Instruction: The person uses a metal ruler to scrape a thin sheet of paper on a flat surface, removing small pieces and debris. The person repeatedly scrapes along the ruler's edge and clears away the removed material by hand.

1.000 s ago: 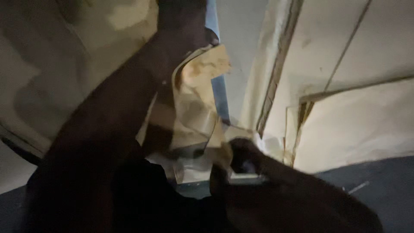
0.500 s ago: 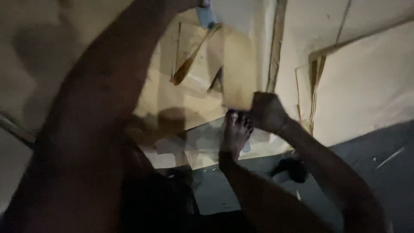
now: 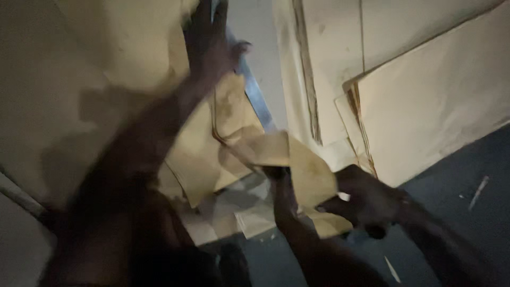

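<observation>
Holding a torn piece of brown cardboard [image 3: 311, 180], the right hand [image 3: 366, 204] closes its fingers around the lower edge. The left hand [image 3: 210, 45] reaches up, blurred, with fingers spread flat against a large cardboard sheet [image 3: 106, 69] beside a bluish metal strip [image 3: 255, 93]. I think a firm grip near the edge is best, because the piece looks thin, creased and stained. It hangs between both arms, above the dark floor [image 3: 462, 212].
</observation>
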